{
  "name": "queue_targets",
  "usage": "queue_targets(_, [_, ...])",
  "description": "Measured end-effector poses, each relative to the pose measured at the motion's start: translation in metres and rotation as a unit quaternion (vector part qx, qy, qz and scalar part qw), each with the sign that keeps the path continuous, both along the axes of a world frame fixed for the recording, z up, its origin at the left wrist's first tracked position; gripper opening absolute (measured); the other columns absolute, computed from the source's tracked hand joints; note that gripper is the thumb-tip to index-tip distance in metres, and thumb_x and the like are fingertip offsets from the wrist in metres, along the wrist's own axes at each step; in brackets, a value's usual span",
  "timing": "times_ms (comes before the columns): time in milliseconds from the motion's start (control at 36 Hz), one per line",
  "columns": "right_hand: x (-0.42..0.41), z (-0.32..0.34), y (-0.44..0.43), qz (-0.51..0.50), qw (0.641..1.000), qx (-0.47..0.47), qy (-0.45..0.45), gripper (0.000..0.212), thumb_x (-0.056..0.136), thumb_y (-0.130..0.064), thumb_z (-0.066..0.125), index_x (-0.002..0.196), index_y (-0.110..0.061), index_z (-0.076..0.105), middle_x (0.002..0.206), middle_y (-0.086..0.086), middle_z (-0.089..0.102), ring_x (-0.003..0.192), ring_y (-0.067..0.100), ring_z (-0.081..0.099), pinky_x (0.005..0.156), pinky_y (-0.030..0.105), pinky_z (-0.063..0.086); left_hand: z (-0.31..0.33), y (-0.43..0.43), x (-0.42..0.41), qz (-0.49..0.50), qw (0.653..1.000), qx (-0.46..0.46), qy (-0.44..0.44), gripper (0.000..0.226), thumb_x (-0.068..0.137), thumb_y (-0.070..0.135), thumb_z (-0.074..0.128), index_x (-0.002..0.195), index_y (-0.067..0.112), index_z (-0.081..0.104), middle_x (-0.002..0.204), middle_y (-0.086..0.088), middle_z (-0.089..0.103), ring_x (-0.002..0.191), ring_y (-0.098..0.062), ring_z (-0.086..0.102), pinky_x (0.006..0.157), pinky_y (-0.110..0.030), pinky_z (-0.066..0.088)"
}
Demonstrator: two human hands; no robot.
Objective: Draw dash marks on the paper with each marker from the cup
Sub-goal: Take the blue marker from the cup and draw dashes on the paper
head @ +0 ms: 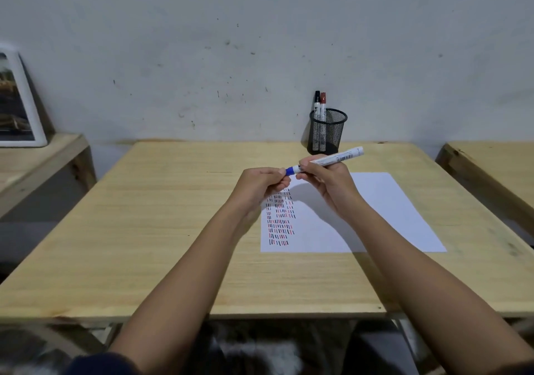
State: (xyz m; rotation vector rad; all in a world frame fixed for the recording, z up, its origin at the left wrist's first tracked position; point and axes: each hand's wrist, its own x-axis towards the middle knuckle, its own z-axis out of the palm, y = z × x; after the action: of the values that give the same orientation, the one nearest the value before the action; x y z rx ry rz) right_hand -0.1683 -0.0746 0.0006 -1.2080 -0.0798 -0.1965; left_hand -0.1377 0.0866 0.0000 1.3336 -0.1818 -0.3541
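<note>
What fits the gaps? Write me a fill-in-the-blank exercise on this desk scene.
1. The marker held in both hands has a ____ cap.
2. The mesh cup holds ____ markers.
3. The dashes fill the paper's ____ side.
4. The right hand grips the barrel; the left hand pinches the ____.

Missing words: blue; two; left; cap
</note>
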Motion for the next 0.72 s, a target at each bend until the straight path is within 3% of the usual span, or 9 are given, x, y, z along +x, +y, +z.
queue_targets(83, [0.001, 0.004, -0.002, 0.012, 1.0, 0.001, -0.024, 0.015, 0.084, 0.007, 0.057, 0.08, -0.005, 0.066, 0.068, 0.001, 0.072, 0.065, 0.013, 0.068, 0.069, 0.015, 0.054, 0.001, 0.012, 0.004, 0.04, 0.998, -0.037, 0.036, 0.017, 0.09, 0.006, 0.057, 0.078, -0.001, 0.067, 0.06, -0.002, 0.068, 0.052, -0.004, 0.062, 0.059, -0.011, 0.053])
queue_targets(139, [0.002, 0.005, -0.005, 0.004, 0.999, 0.014, -0.029, 0.017, 0.085, 0.007, 0.055, 0.08, -0.005, 0.066, 0.068, -0.001, 0.072, 0.067, 0.012, 0.069, 0.07, 0.015, 0.054, 0.001, 0.024, 0.007, 0.064, 0.998, -0.013, 0.02, 0.015, 0.089, 0.009, 0.06, 0.079, 0.001, 0.068, 0.063, -0.002, 0.067, 0.052, -0.003, 0.061, 0.058, -0.01, 0.052])
queue_targets(222, [0.004, 0.003, -0.009, -0.03, 0.998, 0.047, -0.013, 0.016, 0.087, 0.004, 0.055, 0.078, -0.007, 0.064, 0.065, -0.003, 0.07, 0.068, 0.008, 0.068, 0.066, 0.013, 0.054, 0.001, 0.04, 0.01, 0.106, 0.987, 0.099, -0.066, 0.014, 0.085, 0.01, 0.064, 0.074, 0.002, 0.068, 0.065, -0.006, 0.063, 0.047, -0.001, 0.056, 0.051, -0.009, 0.048])
queue_targets(333, [0.005, -0.003, -0.008, -0.055, 0.997, 0.053, 0.014, 0.013, 0.087, 0.001, 0.057, 0.078, -0.007, 0.062, 0.065, 0.0, 0.069, 0.062, 0.007, 0.066, 0.065, 0.013, 0.055, 0.0, 0.047, 0.022, 0.163, 0.919, 0.32, -0.164, 0.012, 0.074, 0.005, 0.065, 0.074, -0.006, 0.066, 0.064, -0.008, 0.058, 0.041, -0.003, 0.049, 0.038, -0.006, 0.033])
queue_targets(472, [0.007, -0.011, -0.004, -0.084, 0.994, 0.052, 0.042, 0.013, 0.085, 0.001, 0.059, 0.076, -0.006, 0.064, 0.069, 0.005, 0.066, 0.059, 0.01, 0.063, 0.062, 0.013, 0.054, -0.004, 0.045, 0.041, 0.139, 0.86, 0.459, -0.176, 0.016, 0.075, 0.011, 0.062, 0.076, -0.004, 0.063, 0.081, -0.011, 0.061, 0.053, -0.015, 0.052, 0.054, -0.024, 0.039])
queue_targets(583, [0.008, -0.012, -0.004, -0.094, 0.992, 0.054, 0.06, 0.014, 0.085, 0.001, 0.059, 0.075, -0.007, 0.065, 0.064, 0.003, 0.069, 0.059, 0.009, 0.064, 0.062, 0.013, 0.054, -0.008, 0.037, 0.05, 0.112, 0.848, 0.485, -0.183, 0.014, 0.078, 0.013, 0.062, 0.078, -0.001, 0.063, 0.092, -0.014, 0.063, 0.066, -0.023, 0.052, 0.058, -0.026, 0.039])
queue_targets(722, [0.008, -0.012, -0.003, -0.088, 0.993, 0.042, 0.064, 0.016, 0.085, 0.002, 0.059, 0.073, -0.007, 0.064, 0.06, 0.001, 0.068, 0.057, 0.009, 0.063, 0.062, 0.014, 0.055, -0.014, 0.029, 0.051, 0.089, 0.848, 0.485, -0.194, 0.009, 0.08, 0.012, 0.059, 0.078, 0.003, 0.06, 0.082, -0.009, 0.057, 0.067, -0.022, 0.048, 0.055, -0.025, 0.035])
